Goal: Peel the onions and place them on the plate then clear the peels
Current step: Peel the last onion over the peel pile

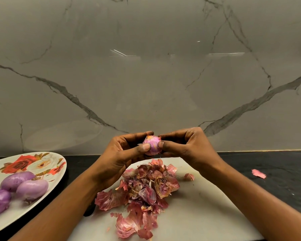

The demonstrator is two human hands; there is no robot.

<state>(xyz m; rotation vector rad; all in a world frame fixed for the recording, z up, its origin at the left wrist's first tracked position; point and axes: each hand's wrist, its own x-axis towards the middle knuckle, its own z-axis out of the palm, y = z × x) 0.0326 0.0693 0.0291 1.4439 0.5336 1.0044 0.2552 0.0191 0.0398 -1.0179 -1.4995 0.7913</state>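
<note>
Fingers (143,147) on both hands are curled in and clamped on the onion (152,142), thumbs pressed on its front, the rest wrapped over the top & back. Left hand (123,153) looks like the steady one. Right hand (186,146) is prob picking at the papery bits near the tip, imo. It's held up in the air over the far end of the board, I'd guess so scraps drop there and not on the desk.

Nearest to the cam: the peel pile (142,190), heaped on the white board (207,206), all in one spot, which should make clearing easy later. Off to the left is the plate (12,213) w/ three peeled onions (31,188) bunched together, so this one goes there next. One stray peel (258,173) sits on the dark desk (281,164) to the right, well apart from the pile. Behind it all, the marble wall (146,75).
</note>
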